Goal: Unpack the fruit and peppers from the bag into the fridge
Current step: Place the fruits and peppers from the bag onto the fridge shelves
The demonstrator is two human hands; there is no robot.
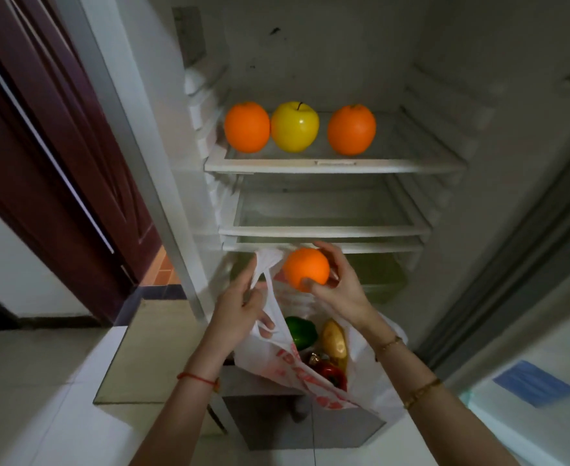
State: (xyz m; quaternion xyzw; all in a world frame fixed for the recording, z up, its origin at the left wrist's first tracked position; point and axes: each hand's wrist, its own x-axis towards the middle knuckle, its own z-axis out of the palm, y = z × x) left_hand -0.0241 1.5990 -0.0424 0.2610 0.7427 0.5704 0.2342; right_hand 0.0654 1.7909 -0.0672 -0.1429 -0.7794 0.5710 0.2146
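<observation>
In front of the open fridge, the left hand (pixel 239 297) pinches the bag (pixel 297 364) by its handle while the right hand (pixel 337 284) grasps an orange (pixel 306 269) just above it. Peppers (green and red) remain inside. The next move likely calls for lifting the orange to the top shelf (pixel 335 166), right of the fruit there.

Two oranges (pixel 247 127) (pixel 351 129) flank a yellow apple (pixel 294 126) on the fridge's top shelf (pixel 335 166); a third orange (pixel 306 269) is held above the white bag (pixel 313 381) of peppers (pixel 301 332).
</observation>
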